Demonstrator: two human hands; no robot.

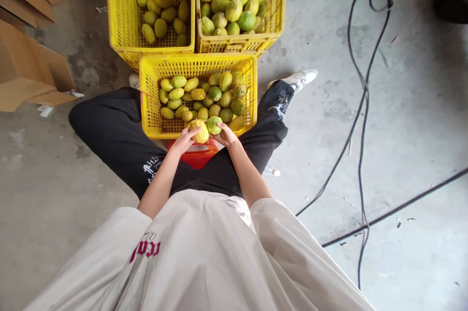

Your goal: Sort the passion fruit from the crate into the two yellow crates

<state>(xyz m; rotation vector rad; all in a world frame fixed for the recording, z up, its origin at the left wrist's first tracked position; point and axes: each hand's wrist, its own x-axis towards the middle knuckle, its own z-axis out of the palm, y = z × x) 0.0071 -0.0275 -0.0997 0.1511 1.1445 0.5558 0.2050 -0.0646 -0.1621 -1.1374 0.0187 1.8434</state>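
Observation:
My left hand point(185, 139) is closed round a yellow, ribbed, melon-like fruit point(199, 131), its thumb lying across the top. Close beside it, my right hand point(225, 135) grips a smaller green fruit point(214, 125) with the thumb on its near side. Both fruits are held over the near rim of a yellow plastic crate point(144, 101) between my legs. Many small yellow and green fruits point(198, 94) lie inside that crate, most of them in its middle and right part. My palms and the undersides of both fruits are hidden.
Beyond stand two more yellow crates, the left one point(120, 13) partly filled and the right one point(239, 42) heaped with larger green fruits. A red stool point(197, 155) shows below my hands. Cardboard boxes point(32, 67) stand left; a black cable point(365, 87) lies on the floor right.

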